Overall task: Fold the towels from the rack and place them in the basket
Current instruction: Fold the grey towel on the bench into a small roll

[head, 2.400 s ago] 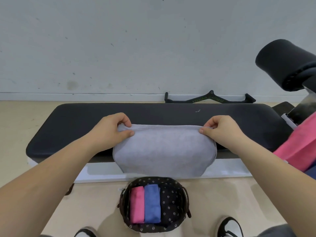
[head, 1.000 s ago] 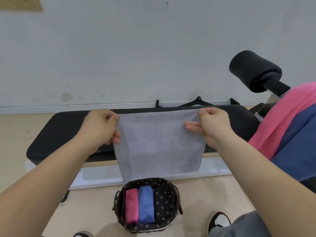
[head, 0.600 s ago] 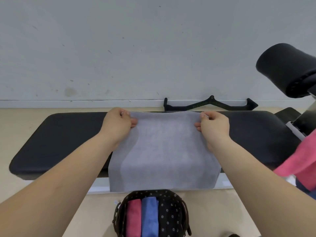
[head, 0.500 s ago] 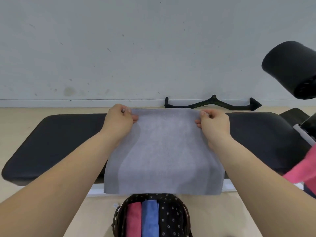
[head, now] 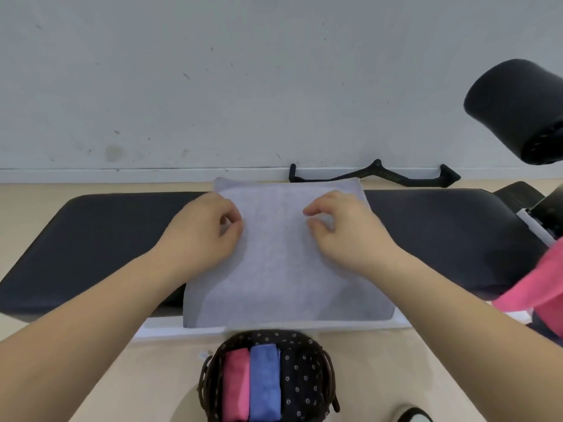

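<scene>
We see a grey towel (head: 280, 269) spread flat across a black padded bench (head: 106, 233), w/ both hands on top of it. The left hand (head: 204, 236) sits over the towel's left edge, fingers curled, thumb tip meeting forefinger; we can't tell whether any cloth is nipped btw them. The right hand (head: 344, 236) sits on the towel's right half, fingers loosely bent & apart, tips at or just above the cloth, gripping nothing. Btw the two hands the towel lies smooth. Beyond the knuckles its far edge reaches the bench's back side; nearer us than the wrists its near edge hangs over the bench front. Just past that hanging edge, on the floor btw the forearms, stands a dark dotted basket (head: 301, 382) holding a folded pink towel (head: 236, 388) & a blue towel (head: 264, 385), touching side by side in its left part. Far right of the right hand hangs a pink cloth (head: 536, 287), w/ a black roller pad (head: 518, 108) above it. Beyond the right hand's fingertips, by the wall, lies a black handle bar (head: 374, 175).
</scene>
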A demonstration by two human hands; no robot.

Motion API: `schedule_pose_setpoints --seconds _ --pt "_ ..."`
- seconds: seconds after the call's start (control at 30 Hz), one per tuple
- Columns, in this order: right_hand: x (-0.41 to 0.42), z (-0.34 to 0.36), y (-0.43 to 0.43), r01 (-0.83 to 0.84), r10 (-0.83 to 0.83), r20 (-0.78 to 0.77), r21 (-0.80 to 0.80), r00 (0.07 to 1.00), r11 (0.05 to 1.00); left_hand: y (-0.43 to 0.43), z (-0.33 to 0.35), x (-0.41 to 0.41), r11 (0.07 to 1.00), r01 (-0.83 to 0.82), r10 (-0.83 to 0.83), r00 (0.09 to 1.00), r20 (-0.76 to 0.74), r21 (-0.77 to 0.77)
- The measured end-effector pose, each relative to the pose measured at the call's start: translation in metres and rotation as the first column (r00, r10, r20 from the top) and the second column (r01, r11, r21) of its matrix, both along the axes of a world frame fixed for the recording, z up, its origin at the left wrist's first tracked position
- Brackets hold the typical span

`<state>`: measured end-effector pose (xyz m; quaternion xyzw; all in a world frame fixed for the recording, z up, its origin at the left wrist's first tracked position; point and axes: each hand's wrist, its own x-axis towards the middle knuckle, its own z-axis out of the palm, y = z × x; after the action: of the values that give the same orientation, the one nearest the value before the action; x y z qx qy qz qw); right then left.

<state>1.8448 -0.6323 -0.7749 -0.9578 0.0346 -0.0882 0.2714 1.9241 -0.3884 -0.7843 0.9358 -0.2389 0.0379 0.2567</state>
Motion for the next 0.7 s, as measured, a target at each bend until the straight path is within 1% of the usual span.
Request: schedule_pose_setpoints --seconds 0.07,0.1,0.17,0.23,0.3,0.33,0.4,0.47,0.5,0.57,0.63,0.7 --pt "-0.021 0.008 0.028 -0.112 0.097 -0.135 -0.109 0.986 0.988 0.005 -0.003 -0.023 0.981 0.153 -0.160 0.986 0.049 0.118" --pt "-0.032 0.011 0.040 -0.161 0.120 -0.218 -0.179 0.969 0.971 0.006 -0.005 -0.035 0.964 0.213 -0.226 0.971 0.072 0.158" --pt "-0.053 0.010 0.056 -0.235 0.099 -0.380 -0.329 0.920 0.915 0.010 -0.008 -0.054 0.935 0.277 -0.309 0.943 0.123 0.224" --pt "-0.070 0.004 0.060 -0.270 0.047 -0.462 -0.431 0.886 0.861 0.017 -0.013 -0.071 0.928 0.272 -0.316 0.937 0.149 0.256" --pt "-0.077 -0.001 0.059 -0.266 0.006 -0.479 -0.477 0.878 0.838 0.022 -0.023 -0.084 0.919 0.229 -0.298 0.936 0.188 0.320" --pt "-0.078 -0.005 0.058 -0.263 -0.003 -0.473 -0.495 0.881 0.828 0.022 -0.029 -0.088 0.900 0.197 -0.291 0.935 0.201 0.388" --pt "-0.079 -0.014 0.058 -0.262 -0.012 -0.437 -0.561 0.899 0.785 0.010 -0.041 -0.095 0.821 0.132 -0.287 0.936 0.202 0.555" --pt "-0.081 -0.023 0.059 -0.243 -0.023 -0.389 -0.619 0.921 0.747 -0.001 -0.048 -0.101 0.756 0.053 -0.253 0.943 0.217 0.653" --pt "-0.081 -0.027 0.060 -0.228 -0.026 -0.364 -0.635 0.931 0.738 -0.003 -0.049 -0.102 0.742 0.027 -0.246 0.940 0.235 0.670" --pt "-0.083 -0.033 0.061 -0.210 -0.024 -0.331 -0.651 0.943 0.729 0.000 -0.046 -0.100 0.745 0.046 -0.279 0.928 0.248 0.666" --pt "-0.084 -0.036 0.062 -0.197 -0.029 -0.313 -0.663 0.949 0.722 0.007 -0.040 -0.098 0.813 0.119 -0.323 0.907 0.271 0.570" --pt "-0.084 -0.036 0.062 -0.194 -0.026 -0.308 -0.660 0.951 0.725 0.013 -0.032 -0.099 0.893 0.152 -0.299 0.903 0.308 0.423"
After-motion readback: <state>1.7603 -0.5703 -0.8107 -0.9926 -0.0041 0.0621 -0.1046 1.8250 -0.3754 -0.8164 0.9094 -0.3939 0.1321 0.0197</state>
